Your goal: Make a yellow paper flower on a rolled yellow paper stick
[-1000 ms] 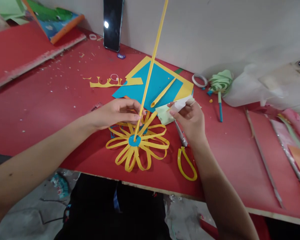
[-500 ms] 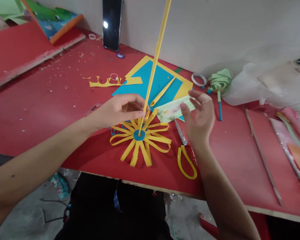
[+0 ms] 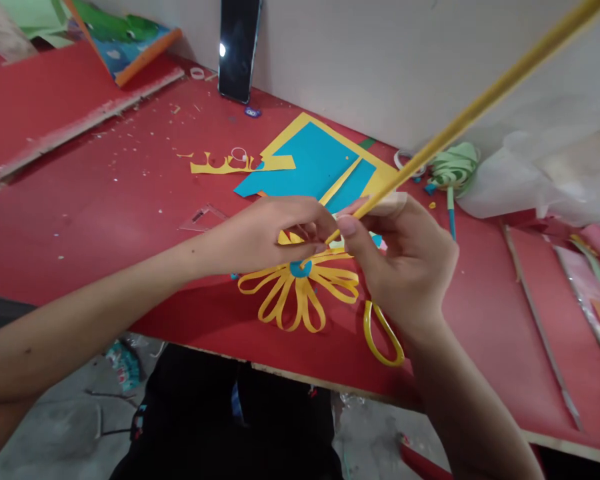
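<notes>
A long yellow paper stick (image 3: 445,137) slants up to the right, its lower end at the blue centre of a yellow paper flower (image 3: 293,303) made of looped strips. Low on the stick, my left hand (image 3: 300,230) pinches it just above the flower. My right hand (image 3: 405,260) grips it a little higher, between thumb and fingers. Scissors with a yellow handle (image 3: 384,337) lie under my right hand, their blades hidden. Behind both hands are blue paper (image 3: 315,157) and a yellow sheet (image 3: 303,123). My left hand covers part of the flower.
A black phone (image 3: 239,53) leans on the wall. A scalloped yellow scrap (image 3: 243,165) lies left of the blue paper. Rolled green paper strips (image 3: 454,165) and a plastic bag (image 3: 510,177) sit at right. The red table (image 3: 130,220) ends near my lap.
My right hand has come in from the right and taken hold of the stick. The stick has tipped from nearly upright to a strong rightward slant, and the flower has tilted.
</notes>
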A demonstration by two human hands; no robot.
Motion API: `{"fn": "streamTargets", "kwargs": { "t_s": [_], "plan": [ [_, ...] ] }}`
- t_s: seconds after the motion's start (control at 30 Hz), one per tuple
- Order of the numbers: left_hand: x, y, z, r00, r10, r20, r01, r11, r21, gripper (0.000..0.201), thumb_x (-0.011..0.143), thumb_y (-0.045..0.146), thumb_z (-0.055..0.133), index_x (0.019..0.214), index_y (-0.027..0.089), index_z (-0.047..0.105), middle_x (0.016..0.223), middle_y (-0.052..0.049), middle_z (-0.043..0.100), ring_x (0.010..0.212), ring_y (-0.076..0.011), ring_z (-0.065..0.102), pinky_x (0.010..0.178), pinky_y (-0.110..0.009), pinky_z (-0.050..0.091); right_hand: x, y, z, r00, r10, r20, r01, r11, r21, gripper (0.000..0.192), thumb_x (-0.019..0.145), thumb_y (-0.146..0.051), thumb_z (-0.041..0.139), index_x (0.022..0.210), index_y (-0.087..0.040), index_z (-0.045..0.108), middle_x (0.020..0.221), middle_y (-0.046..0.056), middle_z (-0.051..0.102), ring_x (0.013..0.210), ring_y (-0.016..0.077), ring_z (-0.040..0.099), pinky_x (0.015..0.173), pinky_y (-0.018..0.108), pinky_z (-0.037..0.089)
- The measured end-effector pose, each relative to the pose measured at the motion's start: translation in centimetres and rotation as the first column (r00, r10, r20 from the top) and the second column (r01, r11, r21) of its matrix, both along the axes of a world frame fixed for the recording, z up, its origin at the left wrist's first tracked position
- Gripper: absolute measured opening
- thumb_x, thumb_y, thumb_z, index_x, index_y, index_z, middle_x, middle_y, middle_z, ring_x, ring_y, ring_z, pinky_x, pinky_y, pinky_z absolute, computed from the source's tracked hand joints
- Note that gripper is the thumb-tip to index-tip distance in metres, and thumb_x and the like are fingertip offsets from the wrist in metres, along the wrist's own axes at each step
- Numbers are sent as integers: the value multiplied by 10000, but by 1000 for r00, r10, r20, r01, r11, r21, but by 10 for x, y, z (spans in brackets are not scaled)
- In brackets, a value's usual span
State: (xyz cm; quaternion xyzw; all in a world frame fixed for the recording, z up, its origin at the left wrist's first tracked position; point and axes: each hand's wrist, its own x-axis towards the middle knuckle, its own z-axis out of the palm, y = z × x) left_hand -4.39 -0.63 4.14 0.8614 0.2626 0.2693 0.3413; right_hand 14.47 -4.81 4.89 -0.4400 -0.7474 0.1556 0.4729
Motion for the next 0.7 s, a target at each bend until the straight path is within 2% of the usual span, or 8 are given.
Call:
{"fn": "streamTargets", "kwargs": {
  "t_s": [0.17, 0.33, 0.5, 0.7],
  "plan": [
    [-13, 14, -9, 987, -28, -159, 25, 999, -22, 248, 926, 343, 535, 1091, 172, 605, 1095, -62, 654, 990, -169, 607, 842, -271, 463, 6, 2, -1, 992, -73, -105, 70, 997, -31, 41, 879, -286, 647, 878, -246, 635, 754, -25, 624, 559, 111, 589, 526, 264, 506],
    [-20, 16, -17, 948, -94, -304, 138, 982, 128, 264, 912, 302, 544, 1151, 198, 587, 1144, -67, 644, 1071, -215, 566, 972, -365, 394, 9, 6, 4, 985, -74, -153, 78, 997, 24, 36, 877, -266, 657, 859, -247, 632, 687, -33, 583, 544, 117, 593, 499, 266, 492],
    [-17, 8, -21, 944, -113, -309, 193, 951, 243, 350, 873, 173, 522, 1221, 191, 549, 1216, -88, 611, 1185, -254, 496, 1026, -397, 368, 12, 8, 7, 983, -105, -149, 107, 994, 2, 68, 909, -307, 619, 867, -255, 627, 725, -12, 582, 575, 143, 624, 503, 285, 505],
    [-17, 10, -34, 956, -101, -274, 186, 934, 305, 415, 856, 103, 487, 1254, 218, 514, 1235, -92, 606, 1196, -250, 501, 1040, -422, 364, 14, 18, 1, 973, -75, -220, 96, 992, 87, 38, 866, -234, 674, 843, -220, 648, 670, -23, 567, 522, 107, 578, 472, 252, 475]
  ]
}}
